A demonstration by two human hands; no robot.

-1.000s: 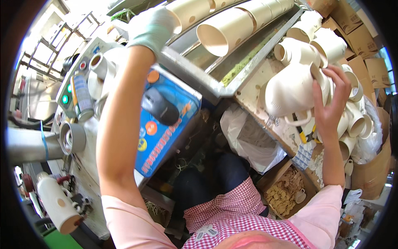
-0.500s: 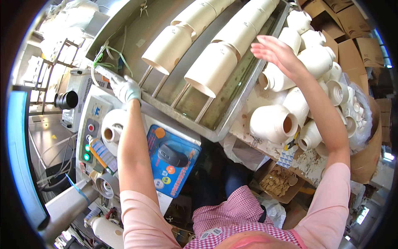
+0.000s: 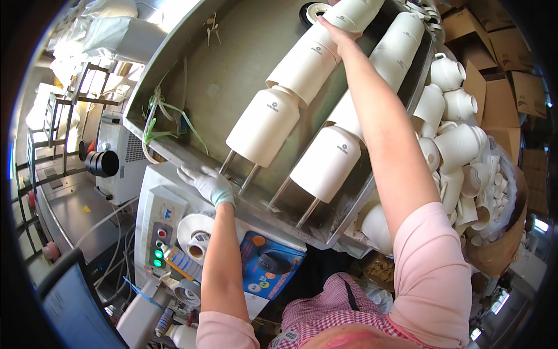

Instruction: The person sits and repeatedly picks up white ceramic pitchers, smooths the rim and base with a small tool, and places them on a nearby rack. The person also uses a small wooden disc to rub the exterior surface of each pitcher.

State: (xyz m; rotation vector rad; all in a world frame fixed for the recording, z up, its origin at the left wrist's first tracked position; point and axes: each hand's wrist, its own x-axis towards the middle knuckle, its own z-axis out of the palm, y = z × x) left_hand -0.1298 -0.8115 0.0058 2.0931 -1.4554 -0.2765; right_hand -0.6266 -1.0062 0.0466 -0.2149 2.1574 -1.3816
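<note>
Two rows of cream plastic jars lie end to end on metal rods inside a steel trough (image 3: pixel 343 224). Nearest in the left row is a jar (image 3: pixel 264 125) with a small dark print; the right row ends in a similar jar (image 3: pixel 328 163). My right hand (image 3: pixel 340 36) is bare and stretched far forward. It lies on a far jar (image 3: pixel 356 13) of the left row, thumb and fingers spread. My left hand (image 3: pixel 206 185), in a pale glove, rests on the trough's near rim with its fingers extended, holding nothing.
Loose cream jars (image 3: pixel 459 139) are heaped right of the trough, with cardboard boxes (image 3: pixel 494 87) behind. A control box (image 3: pixel 160 218) with lit green buttons stands at the left, beside a mouse (image 3: pixel 274 263) on a blue pad (image 3: pixel 256 247). Green and white ties (image 3: pixel 160 113) hang at the trough's left corner.
My right hand has moved from above the heap at the right, forward and left onto the left row. My left hand stays at the trough rim. The whole view has shifted.
</note>
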